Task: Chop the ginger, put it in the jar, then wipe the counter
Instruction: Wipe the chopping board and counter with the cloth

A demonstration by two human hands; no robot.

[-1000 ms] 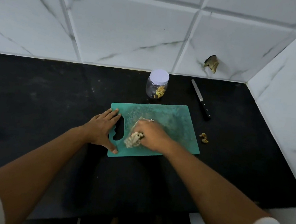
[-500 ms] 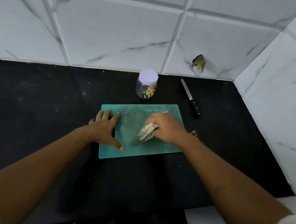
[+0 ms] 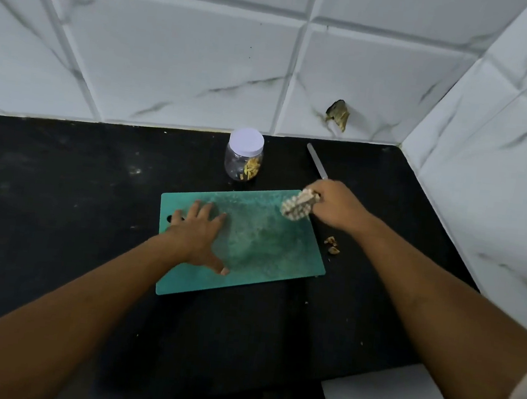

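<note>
Teal plastic, one cutting board [image 3: 266,251] lying flat on the black counter [image 3: 60,197]; I place everything else from it.

I count two hands, both bare, each forearm coming in from the near edge of the view. The left hand [image 3: 198,234] lies flat on the board's left part, fingers straight and spread, thumb pointing toward the near edge; it holds nothing. It covers most of the board's one handle slot [image 3: 171,219], of which only the left end shows. The right hand [image 3: 336,207] is at the board's far right corner, its fingers curled round one wadded pale cloth [image 3: 299,204]. The cloth sticks out of the fist toward the left and sits over that corner; I cannot tell whether it touches the surface.

One clear jar [image 3: 243,164] stands upright on the counter just beyond the board's far edge, apart from it, closed by one white lid [image 3: 246,141]. The chopped ginger [image 3: 252,168] is inside it, a small yellow heap against the right wall. One knife [image 3: 317,165] lies beyond the far right corner, blade pointing away; its handle is hidden behind the right hand.

Just off the board's right edge lies one little cluster of ginger scraps [image 3: 332,245] on the counter, too small for me to count piece by piece. The board's surface looks pale and smeared across the middle.
</note>
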